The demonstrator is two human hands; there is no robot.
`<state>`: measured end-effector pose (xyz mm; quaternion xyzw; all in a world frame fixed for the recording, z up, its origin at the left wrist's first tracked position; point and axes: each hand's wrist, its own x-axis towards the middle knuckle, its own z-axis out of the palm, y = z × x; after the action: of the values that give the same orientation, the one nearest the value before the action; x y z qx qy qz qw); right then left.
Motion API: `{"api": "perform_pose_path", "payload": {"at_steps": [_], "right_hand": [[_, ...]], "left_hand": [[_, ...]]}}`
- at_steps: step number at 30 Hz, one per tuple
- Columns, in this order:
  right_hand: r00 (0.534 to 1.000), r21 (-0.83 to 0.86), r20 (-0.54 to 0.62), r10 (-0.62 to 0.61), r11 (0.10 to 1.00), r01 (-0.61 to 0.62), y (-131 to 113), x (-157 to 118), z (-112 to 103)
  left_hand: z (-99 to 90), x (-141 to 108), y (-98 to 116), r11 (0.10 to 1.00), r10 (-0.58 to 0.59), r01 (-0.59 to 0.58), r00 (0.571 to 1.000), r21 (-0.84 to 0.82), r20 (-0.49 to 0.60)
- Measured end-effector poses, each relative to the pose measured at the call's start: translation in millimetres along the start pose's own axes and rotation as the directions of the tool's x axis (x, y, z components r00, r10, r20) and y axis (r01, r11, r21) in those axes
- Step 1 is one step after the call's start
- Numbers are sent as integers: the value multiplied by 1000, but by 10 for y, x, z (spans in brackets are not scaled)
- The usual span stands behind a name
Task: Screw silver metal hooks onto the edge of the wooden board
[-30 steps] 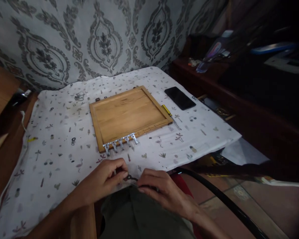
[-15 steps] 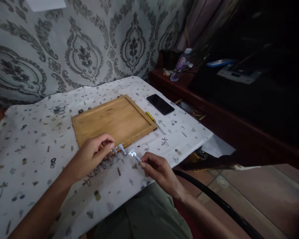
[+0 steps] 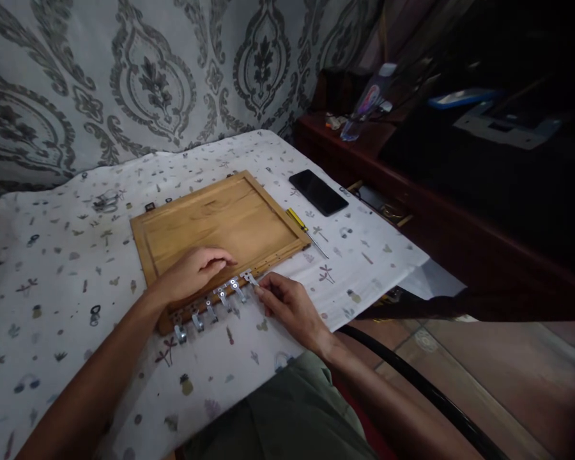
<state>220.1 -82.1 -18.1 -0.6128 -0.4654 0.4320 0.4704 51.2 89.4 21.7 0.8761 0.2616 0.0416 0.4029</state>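
A framed wooden board (image 3: 230, 214) lies flat on the cloth-covered table. Along its near edge sits a row of several silver metal hooks (image 3: 222, 296), their curled ends jutting out past the wood. Between thumb and fingers, my right hand (image 3: 290, 306) pinches another metal hook (image 3: 249, 276), its flat end at the board's near edge, just right of the row. My left hand (image 3: 196, 271) lies over the board's near left part, fingers stretched out to the right and nothing visible in them. A yellow-handled screwdriver (image 3: 297, 219) rests against the board's right side.
A black phone (image 3: 318, 191) lies beyond the screwdriver. Loose metal pieces (image 3: 106, 201) are at the table's far left. A plastic bottle (image 3: 368, 102) stands on the dark red desk (image 3: 412, 211) to the right, above a partly open drawer (image 3: 383, 207).
My right hand has brought its hook leftward onto the board's edge. My left hand has moved off the row of hooks onto the board, its fingers straighter. The view has shifted slightly.
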Motion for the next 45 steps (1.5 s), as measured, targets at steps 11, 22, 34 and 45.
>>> {"api": "perform_pose_path", "payload": {"at_steps": [11,22,34,45], "right_hand": [[999,-129,22,-31,991,33,40,-4,20],[998,-192,25,-66,979,69,34,-26,41],[997,-222,7,-73,972,73,32,-28,44],[998,-204,23,-54,977,57,37,-21,45]], "left_hand": [[39,13,-51,993,120,-120,993,-21,9],[28,11,-16,993,114,-113,992,-23,53],[47,14,-25,994,114,-114,993,3,39],[48,21,-34,991,135,-135,990,4,51]]}}
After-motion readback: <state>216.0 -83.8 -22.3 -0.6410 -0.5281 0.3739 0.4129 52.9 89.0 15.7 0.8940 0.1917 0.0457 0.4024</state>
